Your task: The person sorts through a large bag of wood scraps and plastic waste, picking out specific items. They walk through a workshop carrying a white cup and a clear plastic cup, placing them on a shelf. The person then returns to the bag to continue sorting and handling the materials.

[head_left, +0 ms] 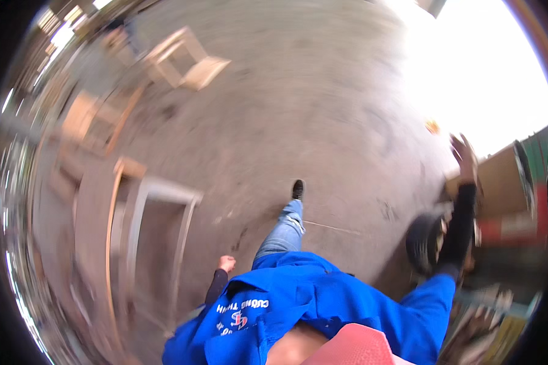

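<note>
My left hand (227, 263) hangs low beside my body, its fingers curled in and nothing seen in them. The right arm, in a dark sleeve, is stretched out to the right. At its end my right hand (464, 157) has its fingers extended and apart, with nothing in it. Close by that hand stands a brown cardboard box (504, 182); whether they touch I cannot tell. A small orange thing (432, 126), too blurred to name, shows against the bright area beyond my right fingers.
Several wooden frames stand on the left, among them a pale frame (164, 193) and a light wooden one (186, 61) farther off. A dark tyre (425, 242) is at my right, below the box. One shoe (298, 189) is ahead on the concrete floor (323, 109). Bright light fills the upper right.
</note>
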{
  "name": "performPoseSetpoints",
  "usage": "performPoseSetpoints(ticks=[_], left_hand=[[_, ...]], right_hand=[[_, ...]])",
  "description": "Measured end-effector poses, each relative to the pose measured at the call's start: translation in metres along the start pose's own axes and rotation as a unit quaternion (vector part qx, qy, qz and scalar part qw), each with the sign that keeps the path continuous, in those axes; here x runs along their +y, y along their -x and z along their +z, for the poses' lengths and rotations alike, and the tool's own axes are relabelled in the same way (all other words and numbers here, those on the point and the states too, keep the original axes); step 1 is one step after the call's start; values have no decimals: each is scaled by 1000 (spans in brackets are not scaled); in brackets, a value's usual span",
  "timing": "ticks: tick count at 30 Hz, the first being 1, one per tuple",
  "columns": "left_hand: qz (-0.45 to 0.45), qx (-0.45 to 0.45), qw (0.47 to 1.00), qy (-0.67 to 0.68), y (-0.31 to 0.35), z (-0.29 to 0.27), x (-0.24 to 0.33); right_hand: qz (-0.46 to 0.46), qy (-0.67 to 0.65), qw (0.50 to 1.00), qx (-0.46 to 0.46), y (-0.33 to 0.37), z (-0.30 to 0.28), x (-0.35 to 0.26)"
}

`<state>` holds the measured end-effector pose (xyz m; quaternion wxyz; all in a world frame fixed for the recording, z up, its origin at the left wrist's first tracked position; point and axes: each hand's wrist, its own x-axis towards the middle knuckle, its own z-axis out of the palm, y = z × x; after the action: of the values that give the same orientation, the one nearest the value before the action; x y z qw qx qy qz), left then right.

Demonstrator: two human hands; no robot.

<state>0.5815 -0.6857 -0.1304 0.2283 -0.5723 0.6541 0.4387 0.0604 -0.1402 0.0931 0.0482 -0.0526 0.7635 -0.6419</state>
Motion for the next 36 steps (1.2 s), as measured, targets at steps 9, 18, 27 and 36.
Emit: performPoseSetpoints(ticks=[9, 18, 27, 36], left_hand=[[178, -115, 970, -122, -116, 65, 437], [440, -106, 870, -195, -166, 195, 815], [238, -249, 899, -269, -144, 345, 934], [219, -257, 869, -361, -156, 500, 1065]], right_hand=[[136, -82, 886, 436, -68, -160, -37], [133, -74, 803, 576, -135, -245, -16], [136, -79, 741, 653, -242, -397, 18], [108, -75, 660, 739, -356, -578, 40]])
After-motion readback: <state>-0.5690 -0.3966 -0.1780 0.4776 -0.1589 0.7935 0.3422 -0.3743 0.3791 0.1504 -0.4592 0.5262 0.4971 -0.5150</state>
